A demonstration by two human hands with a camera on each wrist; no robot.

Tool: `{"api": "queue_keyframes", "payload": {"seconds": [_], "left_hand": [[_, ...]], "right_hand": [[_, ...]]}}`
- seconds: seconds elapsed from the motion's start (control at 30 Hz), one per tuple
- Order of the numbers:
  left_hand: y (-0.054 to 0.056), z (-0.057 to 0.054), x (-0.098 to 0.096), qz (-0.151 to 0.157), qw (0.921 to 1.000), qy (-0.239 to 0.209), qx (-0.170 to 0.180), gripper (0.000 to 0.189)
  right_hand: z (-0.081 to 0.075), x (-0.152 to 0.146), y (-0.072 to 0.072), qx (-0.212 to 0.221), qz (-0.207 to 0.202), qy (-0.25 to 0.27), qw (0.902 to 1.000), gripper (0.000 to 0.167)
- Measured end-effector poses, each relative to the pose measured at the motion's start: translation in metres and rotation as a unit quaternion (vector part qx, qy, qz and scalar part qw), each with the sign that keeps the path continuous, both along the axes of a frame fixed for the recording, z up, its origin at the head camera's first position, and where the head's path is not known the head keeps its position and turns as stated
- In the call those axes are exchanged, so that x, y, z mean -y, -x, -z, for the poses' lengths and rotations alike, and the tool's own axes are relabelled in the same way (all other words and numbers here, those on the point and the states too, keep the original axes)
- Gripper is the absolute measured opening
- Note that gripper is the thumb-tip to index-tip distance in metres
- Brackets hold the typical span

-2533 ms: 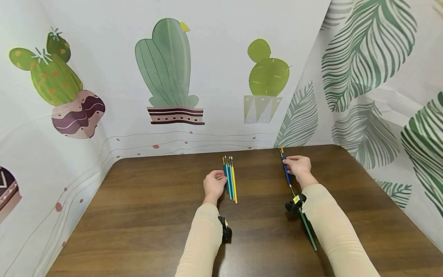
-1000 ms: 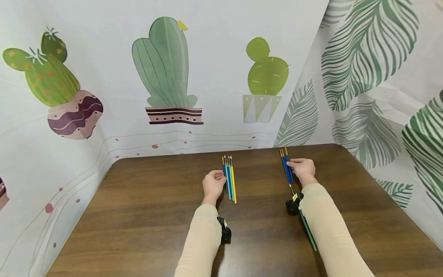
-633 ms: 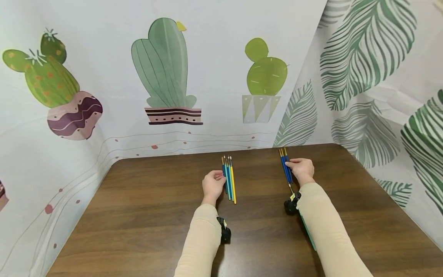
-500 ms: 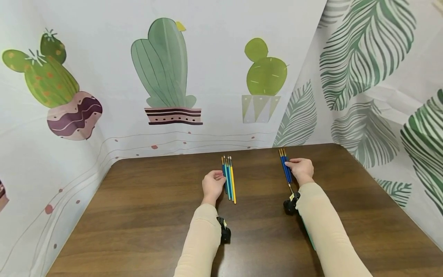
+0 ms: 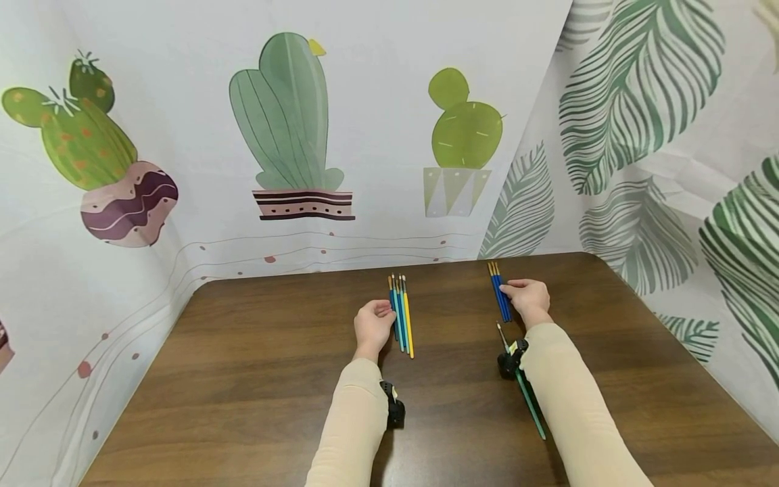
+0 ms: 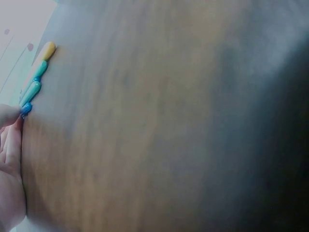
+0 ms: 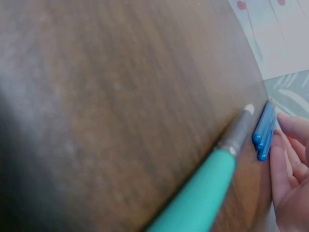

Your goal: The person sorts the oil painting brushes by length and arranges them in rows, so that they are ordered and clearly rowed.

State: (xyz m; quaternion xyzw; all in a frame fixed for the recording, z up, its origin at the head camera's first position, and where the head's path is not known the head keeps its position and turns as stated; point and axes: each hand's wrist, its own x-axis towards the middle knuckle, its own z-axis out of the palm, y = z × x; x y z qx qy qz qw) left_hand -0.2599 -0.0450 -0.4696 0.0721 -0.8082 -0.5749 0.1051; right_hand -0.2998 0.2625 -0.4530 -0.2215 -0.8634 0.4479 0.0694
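Observation:
My left hand point(image 5: 372, 329) has its thumb and fingertips at a dark blue paintbrush point(image 6: 26, 109), the leftmost of several lying side by side on the table. Beside it lie teal paintbrushes and, at the right end of the row, a yellow paintbrush point(image 5: 409, 326). Over to the right, three blue paintbrushes point(image 5: 500, 297) lie close together near the far edge. My right hand point(image 5: 528, 297) pinches the nearest of these with thumb and fingers. A green paintbrush point(image 5: 528, 399) lies below, partly hidden behind the right wrist camera, its ferrule pointing up-left.
The brown wooden table point(image 5: 255, 379) runs back to a wall cloth point(image 5: 377, 135) printed with cacti and leaves. A black camera point(image 5: 394, 406) is strapped to the left wrist and another camera point(image 5: 511, 360) to the right wrist, low over the table.
The right hand has brought one blue paintbrush over to the left, so all three now sit together with level tips. The green paintbrush has shifted left. My left hand stays in place.

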Motion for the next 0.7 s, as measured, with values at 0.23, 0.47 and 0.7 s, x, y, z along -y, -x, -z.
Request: {"api": "queue_keyframes", "payload": {"seconds": [0.23,0.47,0.7], "left_hand": [[-0.0009,0.0000,0.0003,0.001,1.0000,0.003,0.007,0.021],[-0.0015,0.0005,0.0001,0.003,1.0000,0.002,0.001,0.021],[-0.0011,-0.0007,0.0006,0.003,1.0000,0.000,-0.002,0.020]], "right_hand": [[-0.0014,0.0028,-0.0037,-0.007,-0.003,0.031,0.9995,0.036],[-0.0015,0.0030,-0.0043,-0.012,-0.002,0.073,0.9972,0.036],[-0.0026,0.0074,-0.0011,-0.062,0.034,0.105,0.9919,0.033]]}}
